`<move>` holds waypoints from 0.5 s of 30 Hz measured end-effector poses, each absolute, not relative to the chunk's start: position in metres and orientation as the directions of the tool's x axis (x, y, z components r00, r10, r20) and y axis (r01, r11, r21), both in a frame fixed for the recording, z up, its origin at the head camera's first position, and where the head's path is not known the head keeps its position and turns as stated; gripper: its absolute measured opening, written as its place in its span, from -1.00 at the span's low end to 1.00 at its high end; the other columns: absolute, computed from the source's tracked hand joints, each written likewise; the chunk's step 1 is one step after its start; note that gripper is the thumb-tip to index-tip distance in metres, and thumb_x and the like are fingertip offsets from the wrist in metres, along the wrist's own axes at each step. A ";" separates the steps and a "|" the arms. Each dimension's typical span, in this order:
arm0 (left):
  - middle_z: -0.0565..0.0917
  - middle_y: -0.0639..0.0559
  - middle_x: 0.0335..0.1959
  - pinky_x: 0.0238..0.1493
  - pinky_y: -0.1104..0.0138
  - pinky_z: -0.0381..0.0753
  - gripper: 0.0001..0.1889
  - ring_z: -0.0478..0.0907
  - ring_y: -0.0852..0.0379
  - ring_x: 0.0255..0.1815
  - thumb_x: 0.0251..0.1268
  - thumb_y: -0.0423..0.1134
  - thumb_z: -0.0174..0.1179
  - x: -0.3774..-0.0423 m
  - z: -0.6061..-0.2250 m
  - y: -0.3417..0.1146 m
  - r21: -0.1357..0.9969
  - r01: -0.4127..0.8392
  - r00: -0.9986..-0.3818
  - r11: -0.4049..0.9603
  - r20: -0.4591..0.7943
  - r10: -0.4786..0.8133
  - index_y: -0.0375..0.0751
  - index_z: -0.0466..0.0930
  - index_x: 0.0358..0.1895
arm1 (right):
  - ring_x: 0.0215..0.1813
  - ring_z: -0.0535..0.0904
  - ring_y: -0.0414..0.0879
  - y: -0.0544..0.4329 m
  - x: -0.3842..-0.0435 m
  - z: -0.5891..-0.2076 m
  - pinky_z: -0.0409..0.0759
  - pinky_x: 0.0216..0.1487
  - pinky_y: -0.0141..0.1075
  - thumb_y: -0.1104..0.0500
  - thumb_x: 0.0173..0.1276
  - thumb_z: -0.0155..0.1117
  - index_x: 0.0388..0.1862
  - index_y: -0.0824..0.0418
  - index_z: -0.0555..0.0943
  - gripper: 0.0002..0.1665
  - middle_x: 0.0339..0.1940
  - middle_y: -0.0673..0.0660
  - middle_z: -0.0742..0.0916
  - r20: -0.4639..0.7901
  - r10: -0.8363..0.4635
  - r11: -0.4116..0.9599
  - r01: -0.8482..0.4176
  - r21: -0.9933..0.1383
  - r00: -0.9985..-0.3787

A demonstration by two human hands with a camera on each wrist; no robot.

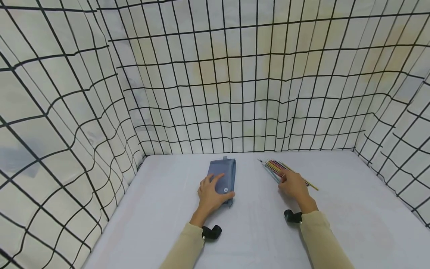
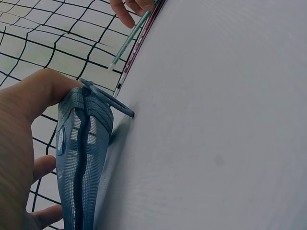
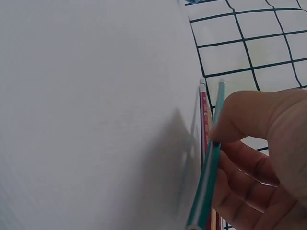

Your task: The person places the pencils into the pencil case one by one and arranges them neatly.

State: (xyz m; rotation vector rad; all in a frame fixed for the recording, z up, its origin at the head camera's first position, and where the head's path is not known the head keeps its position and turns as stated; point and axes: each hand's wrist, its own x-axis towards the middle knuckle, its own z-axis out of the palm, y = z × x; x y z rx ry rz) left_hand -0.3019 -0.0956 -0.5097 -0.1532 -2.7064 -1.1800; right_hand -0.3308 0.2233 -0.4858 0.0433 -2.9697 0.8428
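A blue zippered mesh pencil case (image 1: 220, 167) lies flat on the white tabletop. My left hand (image 1: 211, 195) rests on its near part with fingers spread. In the left wrist view the thumb touches the end of the case by a looped pull tab (image 2: 112, 101), and the zip faces the camera. To the right lies a bunch of coloured pencils (image 1: 277, 165). Over them, my right hand (image 1: 293, 185) pinches a green pencil (image 3: 207, 179) between thumb and fingers. Just beside it in that view is a red pencil (image 3: 204, 108); the hand partly hides the others.
Black wire grid walls (image 1: 242, 78) with white sheeting behind them stand at the back and both sides of the table (image 1: 255, 231). A small black device (image 1: 212, 232) sits on the left wrist, and another black device (image 1: 292, 216) on the right.
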 end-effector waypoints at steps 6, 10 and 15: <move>0.29 -0.22 0.52 0.48 -0.28 0.09 -0.15 0.11 -0.28 0.56 -0.06 0.19 0.51 -0.300 -0.510 -0.095 0.726 0.158 -0.976 0.669 0.219 -0.008 0.15 0.48 0.42 | -0.35 0.55 -0.07 0.221 -0.330 -0.479 0.46 -0.41 -0.30 0.29 0.20 0.30 0.21 0.29 0.59 -0.47 -0.21 0.15 0.70 0.054 -0.023 0.793 -0.051 -0.607 -0.998; 0.30 -0.20 0.53 0.45 -0.26 0.20 -0.15 0.17 -0.28 0.55 -0.08 0.22 0.51 -0.299 -0.510 -0.094 0.712 0.139 -0.974 0.688 0.223 -0.034 0.16 0.50 0.41 | -0.33 0.57 -0.07 0.220 -0.330 -0.477 0.49 -0.40 -0.32 0.28 0.22 0.31 0.24 0.28 0.57 -0.45 -0.16 0.17 0.71 0.059 -0.021 0.783 -0.053 -0.620 -0.998; 0.33 -0.19 0.51 0.47 -0.25 0.20 -0.15 0.21 -0.27 0.55 -0.08 0.24 0.50 -0.300 -0.509 -0.094 0.699 0.121 -0.972 0.705 0.229 -0.059 0.16 0.51 0.40 | -0.32 0.57 -0.07 0.221 -0.331 -0.478 0.49 -0.39 -0.31 0.29 0.22 0.31 0.28 0.26 0.56 -0.41 -0.15 0.17 0.71 0.066 -0.014 0.773 -0.053 -0.632 -0.998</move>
